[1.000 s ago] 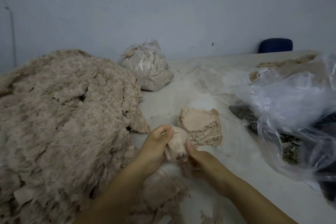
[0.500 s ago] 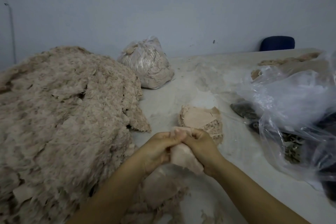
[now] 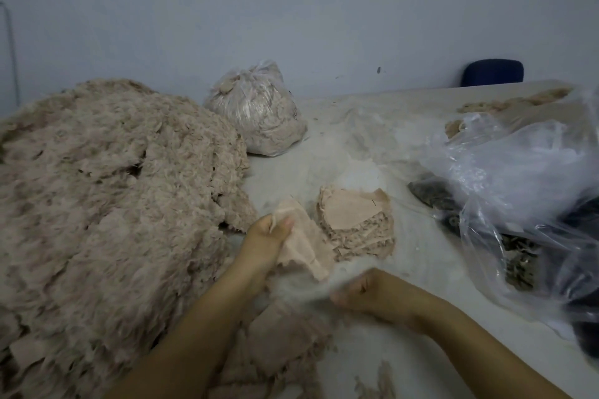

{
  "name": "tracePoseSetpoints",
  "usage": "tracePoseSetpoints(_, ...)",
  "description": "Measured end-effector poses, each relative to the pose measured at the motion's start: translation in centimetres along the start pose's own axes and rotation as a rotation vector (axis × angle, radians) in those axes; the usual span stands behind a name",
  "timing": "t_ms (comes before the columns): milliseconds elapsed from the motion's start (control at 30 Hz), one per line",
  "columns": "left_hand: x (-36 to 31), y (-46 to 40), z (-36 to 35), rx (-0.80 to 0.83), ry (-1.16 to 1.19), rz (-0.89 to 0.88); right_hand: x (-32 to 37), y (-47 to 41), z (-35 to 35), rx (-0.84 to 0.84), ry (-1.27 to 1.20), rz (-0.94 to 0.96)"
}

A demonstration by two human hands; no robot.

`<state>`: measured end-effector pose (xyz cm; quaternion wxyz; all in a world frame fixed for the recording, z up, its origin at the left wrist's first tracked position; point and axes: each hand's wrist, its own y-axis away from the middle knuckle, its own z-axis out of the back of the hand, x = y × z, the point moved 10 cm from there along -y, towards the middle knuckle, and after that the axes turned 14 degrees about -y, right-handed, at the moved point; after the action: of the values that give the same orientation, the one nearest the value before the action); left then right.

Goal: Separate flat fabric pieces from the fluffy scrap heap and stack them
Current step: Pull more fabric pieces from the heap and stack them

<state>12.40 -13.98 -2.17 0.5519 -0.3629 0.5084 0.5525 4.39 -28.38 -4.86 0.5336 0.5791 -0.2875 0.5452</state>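
flat fabric piece point(image 3: 303, 241): a pale pink flat scrap held up just above the desk point(image 3: 405, 269), between the fluffy heap and the stack, hanging down from the left hand's grip.
left hand point(image 3: 267, 240): fingers and thumb curled round the upper edge of the piece, pinching it.
right hand point(image 3: 366, 293): low and near the lower end of the piece, blurred with motion; a wisp of whitish fluff point(image 3: 301, 285) smears between it and the piece. fingers look curled, but whether they hold fluff cannot be told.
fluffy scrap heap point(image 3: 107, 204): large beige mound on the left of the desk, with loose scraps spilling toward the person.
stack point(image 3: 355, 220): small pile of flat pieces just right of the held piece, a smooth pink one on top.
step in hand: by my reading, stripping the clinging fluff off the piece before it is stacked.
next move: it calls for the piece to be cleared of fluff, carried the short way right and laid flat on the stack, edges roughly matched.
also on the desk: a tied bag of scraps point(image 3: 259, 113) at the back, loose clear plastic bags point(image 3: 518, 178) on the right.
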Motion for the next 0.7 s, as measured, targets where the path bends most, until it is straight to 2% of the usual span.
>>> tracePoseSetpoints(33, -0.2, -0.2, 0.3, 0.004, -0.010, -0.008, -1.1, 0.4, -0.2, 0.084, 0.105, -0.094)
tracePoseSetpoints(67, -0.4, -0.2, 0.2, 0.029, -0.014, -0.017, -1.7, 0.6, 0.2, 0.092, 0.147, -0.150)
tracePoseSetpoints(133, -0.7, -0.2, -1.1, 0.095, 0.021, -0.036, -1.4, 0.3, 1.5, -0.056, 0.059, -0.159)
tracePoseSetpoints(267, -1.7, 0.0, -4.1, 0.189, 0.203, -0.049, 1.4, -1.0, 1.4, -0.219, -0.495, 0.102)
tracePoseSetpoints(400, -3.4, -1.7, -4.0, 0.081, 0.141, -0.133, 4.0, -0.8, 6.7, -0.568, -0.704, 0.380)
tracePoseSetpoints(500, -4.1, -3.8, -3.7, -0.015, 0.048, -0.130, 5.2, -1.4, 11.0, -0.758, -0.574, 0.401)
tracePoseSetpoints(600, -3.0, -5.5, -3.4, -0.075, -0.052, -0.074, 4.5, -2.7, 13.3, -0.844, -0.359, 0.288)
tracePoseSetpoints(667, -1.6, -5.5, -2.9, -0.029, -0.161, -0.072, 3.2, -2.0, 13.8, -0.941, -0.189, 0.217)
tracePoseSetpoints(700, -0.8, -5.1, -2.7, 0.045, -0.251, -0.099, 3.0, -1.2, 13.4, -0.979, -0.132, 0.264)
